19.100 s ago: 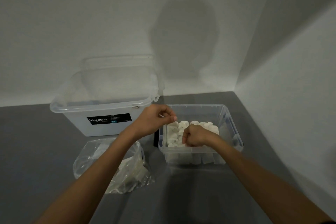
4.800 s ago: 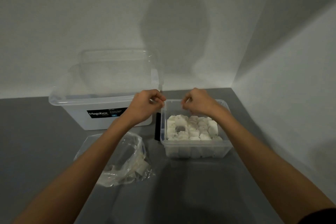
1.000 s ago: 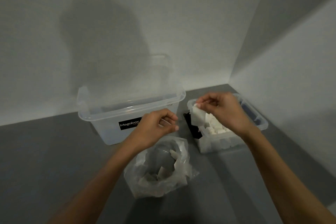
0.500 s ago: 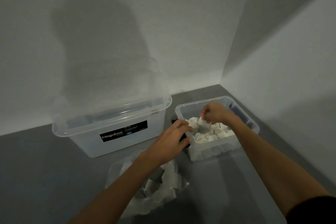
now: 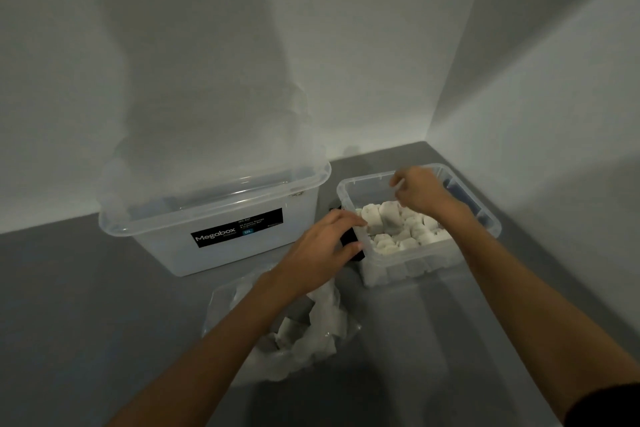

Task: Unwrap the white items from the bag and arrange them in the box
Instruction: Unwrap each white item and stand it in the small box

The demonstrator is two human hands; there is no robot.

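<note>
My left hand (image 5: 325, 246) is curled round the left wall of the small clear plastic box (image 5: 415, 263), thumb on the near side and fingers over the rim by its black clip (image 5: 353, 243). I judge I hold it there so the light box won't slide while I pack. My right hand (image 5: 420, 194) hangs over the box's far half, fingertips pinching a thin pale sliver (image 5: 398, 184). I cannot tell whether that is a wrapper or the edge of a piece.

The white cube-like items (image 5: 391, 222) sit inside the box, packed touching one another in rows that fill most of it, which keeps them tidy and saves room. More wait in the crumpled clear plastic bag (image 5: 311, 333), lying open just in front of the box's left corner, within easy reach. The large translucent storage tub with a black label (image 5: 207, 218) stands to the box's left on the grey table (image 5: 104, 322).
</note>
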